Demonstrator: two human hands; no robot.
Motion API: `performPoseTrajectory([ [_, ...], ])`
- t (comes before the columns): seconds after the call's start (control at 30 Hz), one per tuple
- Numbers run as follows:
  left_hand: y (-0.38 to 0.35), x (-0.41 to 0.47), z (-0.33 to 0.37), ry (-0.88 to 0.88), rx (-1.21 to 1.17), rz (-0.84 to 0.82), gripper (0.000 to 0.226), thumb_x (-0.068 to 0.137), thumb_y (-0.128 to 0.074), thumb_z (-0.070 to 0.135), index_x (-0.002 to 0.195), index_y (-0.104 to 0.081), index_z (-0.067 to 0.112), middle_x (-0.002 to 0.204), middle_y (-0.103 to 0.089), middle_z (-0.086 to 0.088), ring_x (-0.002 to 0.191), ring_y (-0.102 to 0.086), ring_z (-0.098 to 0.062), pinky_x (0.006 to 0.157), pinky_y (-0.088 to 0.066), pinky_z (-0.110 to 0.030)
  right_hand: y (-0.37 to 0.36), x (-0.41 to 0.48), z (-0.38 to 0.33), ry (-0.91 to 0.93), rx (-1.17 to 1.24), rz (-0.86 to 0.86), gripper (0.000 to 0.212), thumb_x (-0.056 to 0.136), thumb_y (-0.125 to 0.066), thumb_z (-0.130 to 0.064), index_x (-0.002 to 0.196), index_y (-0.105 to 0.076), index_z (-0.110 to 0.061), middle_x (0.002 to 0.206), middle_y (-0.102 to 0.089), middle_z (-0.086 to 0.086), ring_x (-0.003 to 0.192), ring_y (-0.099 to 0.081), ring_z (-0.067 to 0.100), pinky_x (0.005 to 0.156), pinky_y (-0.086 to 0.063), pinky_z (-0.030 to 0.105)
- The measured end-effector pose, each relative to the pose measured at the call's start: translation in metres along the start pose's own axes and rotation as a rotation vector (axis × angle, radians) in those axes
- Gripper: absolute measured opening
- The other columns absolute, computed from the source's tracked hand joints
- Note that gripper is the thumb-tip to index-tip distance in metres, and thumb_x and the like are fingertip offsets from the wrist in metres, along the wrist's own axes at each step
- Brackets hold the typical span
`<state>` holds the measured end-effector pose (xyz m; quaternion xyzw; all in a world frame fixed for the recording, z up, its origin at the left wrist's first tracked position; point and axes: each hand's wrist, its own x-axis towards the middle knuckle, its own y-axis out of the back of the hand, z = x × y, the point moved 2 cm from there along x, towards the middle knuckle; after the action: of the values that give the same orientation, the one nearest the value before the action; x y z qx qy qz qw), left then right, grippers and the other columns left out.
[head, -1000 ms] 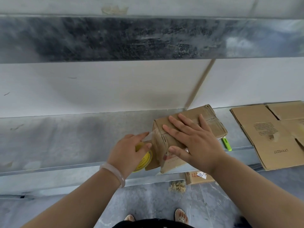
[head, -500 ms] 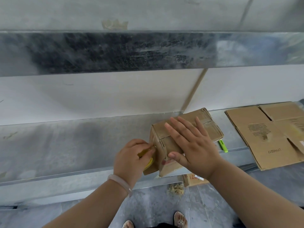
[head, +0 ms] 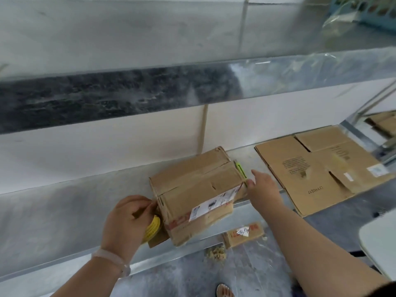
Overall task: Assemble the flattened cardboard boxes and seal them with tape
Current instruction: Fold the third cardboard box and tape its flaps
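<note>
A small assembled cardboard box [head: 197, 185] lies on the metal shelf [head: 64, 202], with a white label on its near face. My left hand [head: 126, 221] grips a yellow-cored tape roll [head: 153, 229] against the box's left end. My right hand [head: 262, 189] is at the box's right end, thumb and fingertips at a green utility knife [head: 241, 171] lying beside the box; whether they grip it is hidden. To the right on the shelf lie flattened cardboard boxes [head: 317, 168].
A second metal shelf [head: 192, 86] hangs overhead. On the floor below are a cardboard scrap [head: 244, 232] with a white tag and some debris. A teal basket [head: 368, 9] stands on the upper shelf at top right. A pale edge [head: 379, 239] juts in at right.
My right hand has lifted off the top of the box and gone to its right end by the green knife. The box top now shows. My left hand stays at the tape roll.
</note>
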<state>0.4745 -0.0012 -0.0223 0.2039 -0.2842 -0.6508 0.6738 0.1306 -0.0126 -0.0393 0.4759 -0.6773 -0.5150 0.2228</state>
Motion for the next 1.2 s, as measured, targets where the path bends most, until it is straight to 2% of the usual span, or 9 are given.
performPoseTrajectory([
  [0.13,0.002,-0.004,-0.001,0.004,-0.003,0.012,0.036,0.08,-0.07,0.015,0.068,-0.064,0.048,0.093,-0.06,0.035,0.089,-0.054,0.012,0.069,-0.036,-0.007,-0.021,0.022,0.002,-0.025,-0.12,0.003,0.035,0.097,-0.051,-0.029,0.13,-0.054,-0.017,0.115,-0.051,0.006,0.107,-0.051,0.025,0.093,-0.045,0.039],
  [0.23,0.001,-0.005,0.0,0.016,-0.016,0.017,0.036,0.081,-0.07,0.014,0.068,-0.064,0.048,0.091,-0.061,0.034,0.089,-0.055,0.01,0.069,-0.035,-0.005,-0.023,0.023,-0.002,-0.101,-0.046,0.013,0.02,0.096,-0.051,-0.022,0.112,-0.059,-0.013,0.097,-0.051,0.004,0.089,-0.053,0.023,0.077,-0.052,0.038],
  [0.4,0.001,-0.003,-0.001,-0.011,-0.019,0.003,0.032,0.083,-0.069,0.02,0.069,-0.062,0.048,0.083,-0.063,0.026,0.089,-0.054,0.01,0.067,-0.035,-0.004,-0.007,-0.015,-0.006,-0.07,0.226,0.151,0.022,0.1,-0.04,-0.021,0.112,-0.056,-0.012,0.096,-0.061,0.005,0.082,-0.059,0.022,0.065,-0.05,0.036],
  [0.53,0.001,-0.001,-0.006,-0.016,-0.015,-0.043,0.018,0.086,-0.065,0.03,0.072,-0.065,0.042,0.085,-0.063,0.022,0.09,-0.052,0.01,0.068,-0.034,-0.008,0.022,-0.079,-0.019,0.013,0.576,0.316,0.021,0.102,-0.037,-0.022,0.101,-0.057,-0.026,0.078,-0.059,-0.007,0.059,-0.05,0.003,0.05,-0.039,0.028],
  [0.67,0.001,0.001,-0.013,-0.033,-0.023,-0.089,0.014,0.087,-0.062,0.037,0.075,-0.067,0.041,0.087,-0.063,0.021,0.088,-0.052,0.01,0.067,-0.034,-0.01,0.036,-0.142,-0.062,0.119,0.906,0.142,0.03,0.103,-0.041,-0.021,0.086,-0.058,-0.039,0.066,-0.056,-0.008,0.056,-0.046,0.01,0.05,-0.042,0.029],
  [0.8,0.004,0.003,-0.016,-0.043,-0.058,-0.099,0.012,0.084,-0.059,0.045,0.074,-0.065,0.047,0.085,-0.063,0.021,0.082,-0.054,0.007,0.066,-0.035,-0.012,0.023,-0.182,-0.108,0.178,1.049,-0.116,0.037,0.102,-0.044,-0.014,0.09,-0.062,-0.044,0.069,-0.058,-0.004,0.051,-0.048,0.019,0.045,-0.048,0.034],
  [1.0,0.005,0.005,-0.02,-0.056,-0.103,-0.118,0.013,0.085,-0.061,0.047,0.073,-0.066,0.047,0.081,-0.062,0.024,0.079,-0.055,0.009,0.063,-0.035,-0.013,-0.001,-0.195,-0.133,0.219,0.729,-0.049,0.034,0.091,-0.063,-0.023,0.102,-0.059,-0.055,0.084,-0.058,-0.014,0.061,-0.06,0.016,0.058,-0.056,0.037],
  [1.13,0.008,0.004,-0.028,-0.051,-0.131,-0.13,0.014,0.084,-0.06,0.048,0.083,-0.072,0.04,0.087,-0.063,0.021,0.085,-0.056,0.004,0.07,-0.038,-0.013,-0.011,-0.196,-0.143,0.31,0.46,0.015,0.035,0.095,-0.057,-0.027,0.118,-0.054,-0.052,0.1,-0.051,-0.02,0.09,-0.052,-0.003,0.078,-0.045,0.02],
  [1.2,0.01,0.004,-0.03,-0.054,-0.134,-0.141,0.014,0.083,-0.06,0.046,0.085,-0.073,0.041,0.088,-0.063,0.022,0.087,-0.055,0.006,0.07,-0.035,-0.007,-0.014,-0.198,-0.147,0.349,0.38,0.054,0.036,0.099,-0.048,-0.024,0.13,-0.052,-0.043,0.106,-0.048,-0.016,0.096,-0.048,-0.005,0.08,-0.04,0.013],
])
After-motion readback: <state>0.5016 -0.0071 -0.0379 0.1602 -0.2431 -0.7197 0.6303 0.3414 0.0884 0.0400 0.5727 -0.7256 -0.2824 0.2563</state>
